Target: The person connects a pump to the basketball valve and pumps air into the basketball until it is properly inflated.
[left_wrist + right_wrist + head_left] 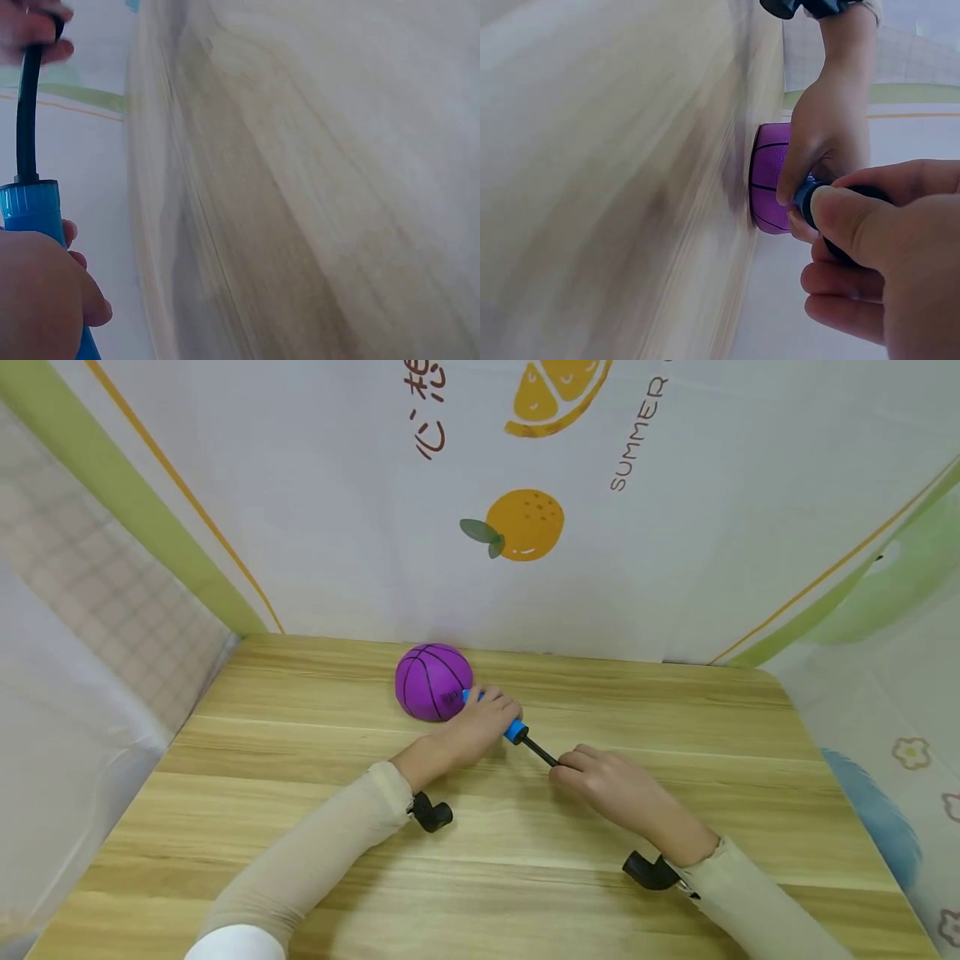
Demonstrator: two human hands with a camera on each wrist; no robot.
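A purple ball (429,683) with black basketball lines sits near the back of the wooden table. Beside it, my left hand (474,731) grips the blue barrel of a hand pump (516,732), whose far end points at the ball. Whether the pump's tip enters the ball is hidden by that hand. My right hand (611,787) holds the black handle (871,193) at the pump's other end, with thumb and fingers around it. Between barrel and handle the black rod (28,120) is drawn out.
The wooden table (510,877) reaches back to a white curtain (337,527) with printed fruit. More cloth hangs along the left and right sides. A black camera mount (431,812) sits at the left wrist, and another mount (649,870) at the right.
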